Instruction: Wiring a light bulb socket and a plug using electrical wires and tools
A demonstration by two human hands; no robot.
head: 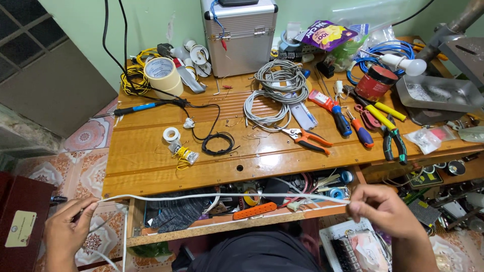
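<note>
I hold a white cable (222, 196) stretched level between my two hands, just in front of the wooden desk (151, 161) and across its open drawer (242, 214). My left hand (68, 229) has its fingers (85, 207) pinched shut on the cable's left end, where the rest of it drops away toward the tiled floor (80, 171). My right hand (385, 209) grips the other end, fingers closed tight on it. On the desk behind the cable lie a small coil of black wire (218, 143), a roll of white tape (171, 134), orange-handled cutters (305, 138) and a grey cable bundle (277, 88) (well apart from my hands).
</note>
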